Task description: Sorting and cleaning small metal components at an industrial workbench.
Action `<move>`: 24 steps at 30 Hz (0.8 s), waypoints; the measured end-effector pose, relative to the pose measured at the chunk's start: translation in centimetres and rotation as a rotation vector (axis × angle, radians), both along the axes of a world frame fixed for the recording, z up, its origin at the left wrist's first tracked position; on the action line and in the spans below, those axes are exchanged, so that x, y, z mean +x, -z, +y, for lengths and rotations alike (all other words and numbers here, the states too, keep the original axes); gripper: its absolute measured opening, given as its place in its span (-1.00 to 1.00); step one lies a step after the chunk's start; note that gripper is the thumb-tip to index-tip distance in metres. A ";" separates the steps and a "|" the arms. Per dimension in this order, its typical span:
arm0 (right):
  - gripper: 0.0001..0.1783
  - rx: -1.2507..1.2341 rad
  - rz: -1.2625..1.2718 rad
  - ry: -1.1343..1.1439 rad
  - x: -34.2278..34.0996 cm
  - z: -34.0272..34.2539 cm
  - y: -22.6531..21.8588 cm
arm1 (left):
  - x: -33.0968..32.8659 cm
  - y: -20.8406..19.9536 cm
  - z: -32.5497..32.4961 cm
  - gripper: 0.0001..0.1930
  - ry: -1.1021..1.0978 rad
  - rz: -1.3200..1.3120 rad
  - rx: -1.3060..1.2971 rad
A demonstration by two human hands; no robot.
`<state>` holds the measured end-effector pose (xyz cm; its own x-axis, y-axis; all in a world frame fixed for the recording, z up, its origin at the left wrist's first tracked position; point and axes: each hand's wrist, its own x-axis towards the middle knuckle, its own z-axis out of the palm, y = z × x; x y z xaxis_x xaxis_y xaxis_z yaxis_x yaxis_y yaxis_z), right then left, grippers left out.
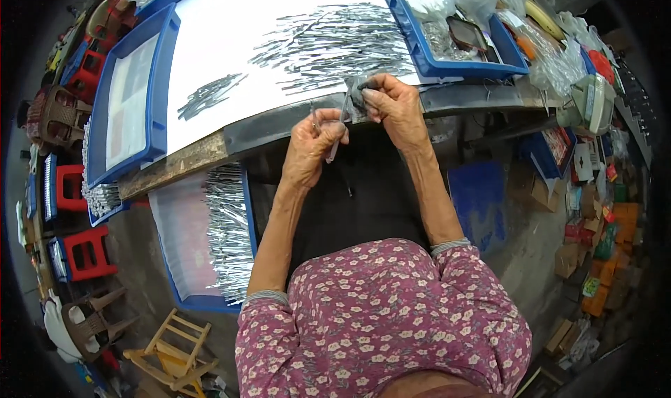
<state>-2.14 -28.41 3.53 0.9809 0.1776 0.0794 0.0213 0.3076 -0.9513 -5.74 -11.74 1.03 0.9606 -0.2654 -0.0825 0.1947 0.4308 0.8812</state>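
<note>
1. left hand (312, 140): fingers curled shut, pinching a thin grey strip (335, 148) that hangs down just beside the right hand.
2. right hand (392, 104): closed around a small clear bag (356, 94) of dark parts, thumb and forefinger pressed on its top.
3. hands close together, at the table edge (265, 129).
4. beyond the hands: spread of grey strips (335, 45) on a white sheet.
5. below the left hand: blue tray (203, 301) with packed strips.
</note>
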 end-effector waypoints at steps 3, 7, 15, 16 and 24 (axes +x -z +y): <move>-0.87 0.063 0.032 0.027 -0.1 0.2 0.3 | -0.6 0.6 -0.8 -0.71 0.024 -0.004 -0.048; -0.89 0.150 0.077 0.010 -0.1 0.0 0.8 | -1.1 0.3 -1.1 -0.72 0.065 -0.017 -0.037; -0.90 0.272 0.101 -0.041 -0.3 0.3 0.8 | -1.5 0.6 -1.2 -0.72 0.097 -0.017 -0.004; -0.90 0.268 0.108 -0.045 -0.3 0.3 0.8 | -1.6 0.7 -1.2 -0.72 0.095 -0.016 -0.007; -0.90 0.294 0.148 -0.061 -0.4 0.4 1.1 | -1.7 0.9 -1.1 -0.76 0.086 -0.006 0.000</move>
<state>-2.59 -28.00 2.41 0.9739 0.2268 -0.0068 -0.1374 0.5657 -0.8131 -7.49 -12.84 0.17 0.9347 -0.3469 -0.0771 0.2259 0.4125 0.8825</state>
